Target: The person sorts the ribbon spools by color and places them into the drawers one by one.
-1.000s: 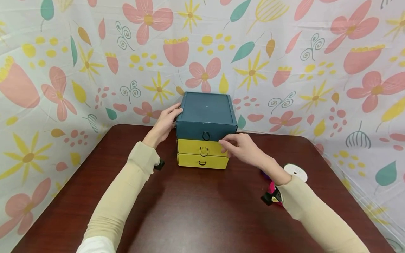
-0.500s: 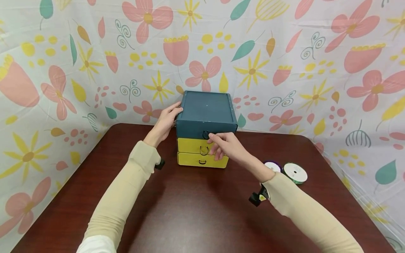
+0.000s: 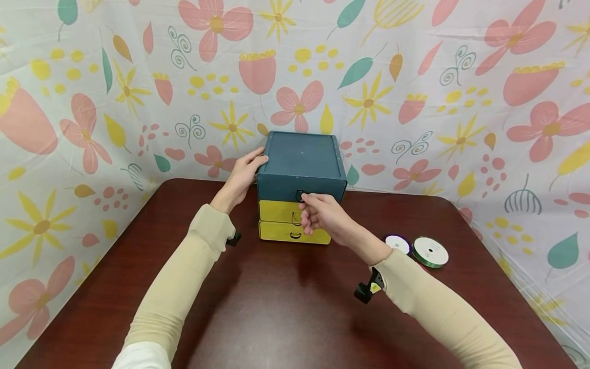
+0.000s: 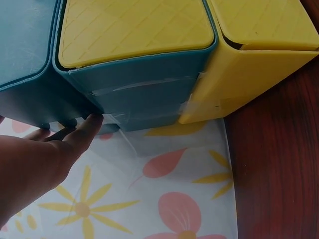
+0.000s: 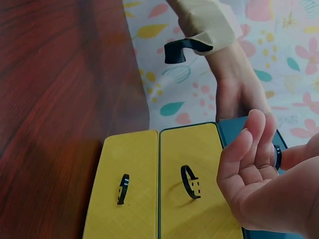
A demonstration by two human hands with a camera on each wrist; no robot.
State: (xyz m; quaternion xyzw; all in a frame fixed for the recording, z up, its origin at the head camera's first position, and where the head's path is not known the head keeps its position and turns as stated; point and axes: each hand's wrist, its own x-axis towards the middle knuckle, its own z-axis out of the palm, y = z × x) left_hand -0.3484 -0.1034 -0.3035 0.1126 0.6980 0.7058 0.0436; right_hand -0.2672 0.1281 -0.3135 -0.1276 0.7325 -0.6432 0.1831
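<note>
A stacked drawer box point(image 3: 301, 154) stands at the back of the table, with a dark teal top drawer and two yellow drawers below. Each front carries a black ring pull. My right hand point(image 3: 324, 215) pinches the top drawer's ring pull point(image 5: 277, 157) between thumb and fingers, its other fingers loosely curled before the middle yellow drawer point(image 5: 192, 149). Against the left side of the teal section rests my left hand point(image 3: 241, 179), fingers extended; in the left wrist view its fingertips point(image 4: 94, 122) touch the teal side wall. All drawers look closed.
Right of the box, partly behind my right forearm, lie a white-faced ribbon spool with green ribbon point(image 3: 430, 251) and a smaller purple-edged spool point(image 3: 397, 244). Floral cloth point(image 3: 369, 102) hangs close behind the box. The dark wooden table point(image 3: 276, 307) extends in front.
My right hand has moved left across the box front, from its right edge to the top drawer's ring pull, and pinches it. The spools came into view. The left hand stays put.
</note>
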